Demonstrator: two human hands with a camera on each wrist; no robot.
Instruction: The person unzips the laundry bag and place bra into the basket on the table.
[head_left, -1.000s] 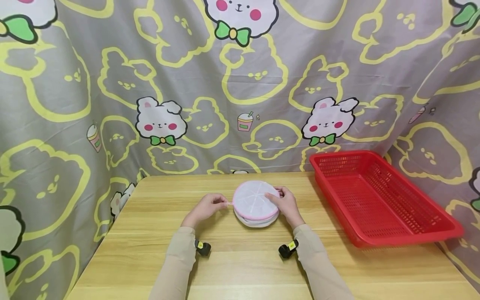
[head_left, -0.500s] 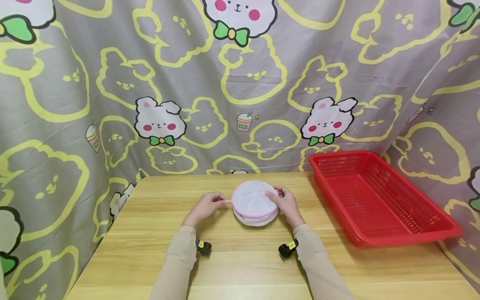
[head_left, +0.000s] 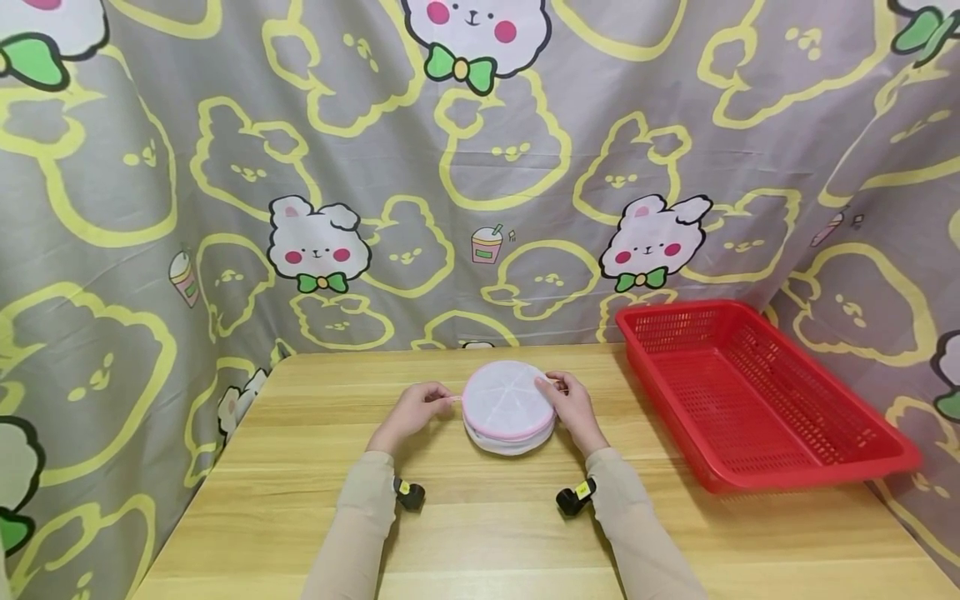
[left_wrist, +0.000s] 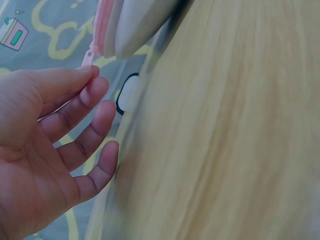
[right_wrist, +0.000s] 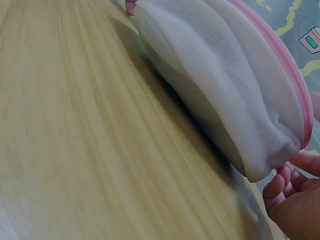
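From here I have the left hand (head_left: 412, 408) pinching the pink zipper pull (left_wrist: 88, 58) while the right hand (head_left: 577, 412) grips the mesh pouch's (head_left: 508, 400) right side, seemingly to steady it.

The pouch (head_left: 508, 402) in my grip looks like matt cloth, rough mesh in places, smoother in others; its zip pull (left_wrist: 88, 58) seems plastic. My sleeves (head_left: 354, 517) are matt cloth. The table (head_left: 495, 537) looks like smooth wood, faintly glossy; the right-hand basket (head_left: 723, 408), shiny plastic; the far curtain (head_left: 525, 187), creased cloth.
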